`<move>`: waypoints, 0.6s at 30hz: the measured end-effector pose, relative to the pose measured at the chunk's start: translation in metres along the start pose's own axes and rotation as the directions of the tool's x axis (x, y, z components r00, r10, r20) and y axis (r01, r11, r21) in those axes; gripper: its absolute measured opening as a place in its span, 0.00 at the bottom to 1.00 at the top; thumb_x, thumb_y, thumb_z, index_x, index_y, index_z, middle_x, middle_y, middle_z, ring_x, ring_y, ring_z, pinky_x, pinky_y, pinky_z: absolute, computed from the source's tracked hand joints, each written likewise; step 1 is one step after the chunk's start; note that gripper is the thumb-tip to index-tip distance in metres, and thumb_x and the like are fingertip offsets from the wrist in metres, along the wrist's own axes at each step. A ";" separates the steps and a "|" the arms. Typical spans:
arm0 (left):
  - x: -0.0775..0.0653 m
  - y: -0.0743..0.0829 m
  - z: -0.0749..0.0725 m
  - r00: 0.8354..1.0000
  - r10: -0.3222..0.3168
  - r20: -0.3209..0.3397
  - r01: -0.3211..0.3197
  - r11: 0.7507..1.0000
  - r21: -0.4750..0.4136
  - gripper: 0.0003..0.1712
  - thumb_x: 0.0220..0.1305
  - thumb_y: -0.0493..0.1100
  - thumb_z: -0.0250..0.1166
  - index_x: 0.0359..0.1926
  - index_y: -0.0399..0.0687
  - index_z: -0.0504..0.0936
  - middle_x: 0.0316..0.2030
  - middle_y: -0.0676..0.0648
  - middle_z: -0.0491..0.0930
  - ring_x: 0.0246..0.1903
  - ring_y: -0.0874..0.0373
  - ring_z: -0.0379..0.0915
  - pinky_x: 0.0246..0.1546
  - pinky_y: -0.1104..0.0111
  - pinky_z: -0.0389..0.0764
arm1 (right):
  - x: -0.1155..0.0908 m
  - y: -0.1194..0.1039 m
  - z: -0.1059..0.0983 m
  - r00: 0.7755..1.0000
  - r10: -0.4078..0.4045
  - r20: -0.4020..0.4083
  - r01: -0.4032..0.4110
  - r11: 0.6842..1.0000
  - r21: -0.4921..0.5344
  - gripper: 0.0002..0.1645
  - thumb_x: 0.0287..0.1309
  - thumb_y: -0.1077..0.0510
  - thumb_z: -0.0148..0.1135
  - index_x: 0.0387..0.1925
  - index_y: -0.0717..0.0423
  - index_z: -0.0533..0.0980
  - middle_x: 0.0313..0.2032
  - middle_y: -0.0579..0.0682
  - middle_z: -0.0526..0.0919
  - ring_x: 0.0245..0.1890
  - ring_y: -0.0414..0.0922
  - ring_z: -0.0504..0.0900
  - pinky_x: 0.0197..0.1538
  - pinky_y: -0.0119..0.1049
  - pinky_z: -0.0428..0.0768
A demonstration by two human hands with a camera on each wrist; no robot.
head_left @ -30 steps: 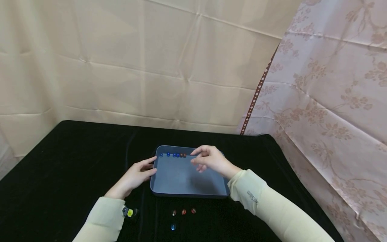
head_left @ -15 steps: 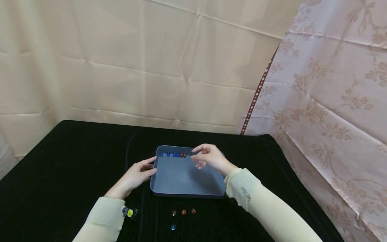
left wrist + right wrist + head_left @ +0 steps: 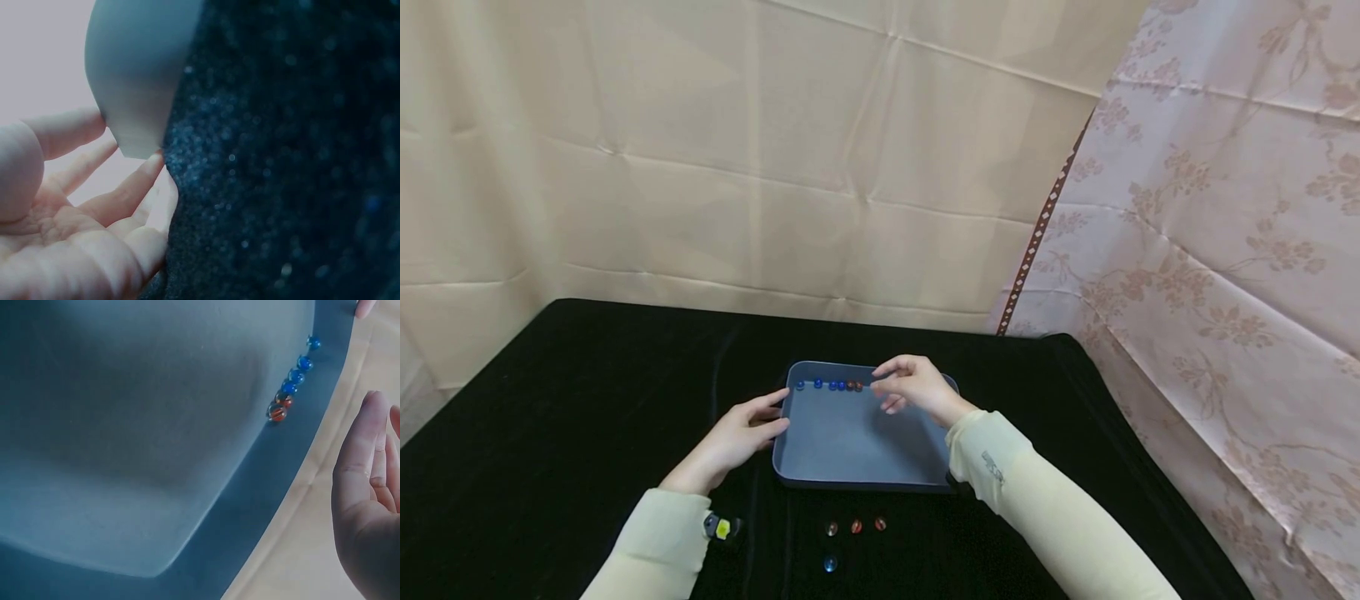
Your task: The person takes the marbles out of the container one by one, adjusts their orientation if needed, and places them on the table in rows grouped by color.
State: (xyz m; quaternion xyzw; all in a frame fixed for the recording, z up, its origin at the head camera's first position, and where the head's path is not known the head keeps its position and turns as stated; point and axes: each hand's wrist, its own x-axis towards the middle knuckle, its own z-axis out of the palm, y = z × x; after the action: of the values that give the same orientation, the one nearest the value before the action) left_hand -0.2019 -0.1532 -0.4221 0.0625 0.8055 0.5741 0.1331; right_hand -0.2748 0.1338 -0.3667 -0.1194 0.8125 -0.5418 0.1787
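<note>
Marbles (image 3: 289, 387) in a blue-gray tray (image 3: 827, 450)
Left hand (image 3: 737, 435), fingers relaxed, touches the tray's left side; four blue marbles (image 3: 832, 385), then two reddish ones (image 3: 858, 386), line its far side; right hand (image 3: 920, 390) hovers above, fingers loosely released.

Ten marbles (image 3: 856, 526) show — plus one tray (image 3: 857, 442) and two hands (image 3: 736, 437).

You've got open room over the near and middle floor of the tray (image 3: 842, 446), below your right hand (image 3: 925, 390). In the way: the marble row (image 3: 842, 386) by the far wall (image 3: 842, 372), your left hand (image 3: 733, 433) at the left side. Four loose marbles (image 3: 856, 526) dot the cloth (image 3: 587, 400) in front; space either side.
</note>
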 end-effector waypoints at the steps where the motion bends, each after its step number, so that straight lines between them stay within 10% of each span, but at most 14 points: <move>1: 0.000 0.000 0.000 1.000 -0.001 -0.001 0.001 1.000 0.001 0.32 0.74 0.43 0.55 0.75 0.43 0.60 0.65 0.28 0.67 0.62 0.37 0.71 0.58 0.51 0.81 | 0.002 0.001 0.000 1.000 0.005 0.000 -0.005 1.000 0.002 0.22 0.63 0.61 0.63 0.54 0.71 0.74 0.42 0.63 0.85 0.26 0.40 0.85 0.36 0.36 0.88; 18: 0.001 0.000 0.000 1.000 0.001 0.002 -0.001 1.000 0.000 0.32 0.74 0.44 0.55 0.75 0.43 0.60 0.65 0.29 0.67 0.62 0.37 0.71 0.58 0.51 0.81 | 0.023 0.006 0.002 0.998 0.050 -0.021 -0.050 0.999 0.007 0.17 0.61 0.64 0.64 0.50 0.69 0.77 0.45 0.72 0.83 0.23 0.40 0.83 0.35 0.35 0.88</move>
State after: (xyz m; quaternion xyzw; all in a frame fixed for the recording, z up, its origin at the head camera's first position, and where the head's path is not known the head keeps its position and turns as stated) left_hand -0.2024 -0.1527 -0.4221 0.0634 0.8052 0.5743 0.1335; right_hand -0.2946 0.1251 -0.3765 -0.0924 0.8154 -0.5411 0.1839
